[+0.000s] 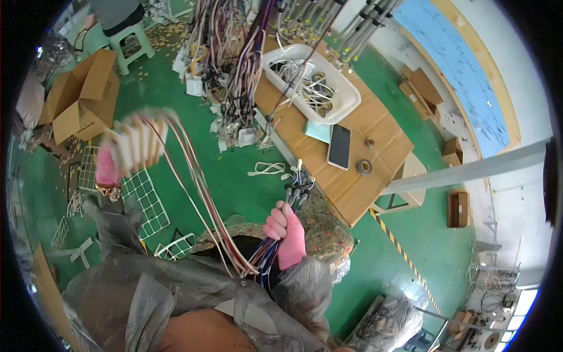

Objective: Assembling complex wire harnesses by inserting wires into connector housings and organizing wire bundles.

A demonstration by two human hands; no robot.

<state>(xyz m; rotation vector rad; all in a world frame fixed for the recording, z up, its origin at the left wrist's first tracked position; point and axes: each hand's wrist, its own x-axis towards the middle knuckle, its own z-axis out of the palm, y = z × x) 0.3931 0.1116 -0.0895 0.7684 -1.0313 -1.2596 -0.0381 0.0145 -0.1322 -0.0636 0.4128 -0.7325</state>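
Both my hands wear pink gloves. My right hand (286, 236) is closed round one end of a bundle of dark, blue and red wires; black and grey connectors (298, 190) stick up out of the fist. On the left my left hand (108, 168), smeared by motion, is held out against a row of white and tan block-like ends (139, 144), which it appears to grip. Red, brown and white cables (196, 182) arc from these blocks down across my lap toward the right hand.
More cable bundles (249, 73) hang ahead of me. A wooden table (375, 132) holds a white tub (352, 97) of white cables, a phone (339, 146) and tape rolls (364, 166). White wire grids (146, 202) and an open carton (82, 100) lie at left. A grey pole (469, 173) crosses the right.
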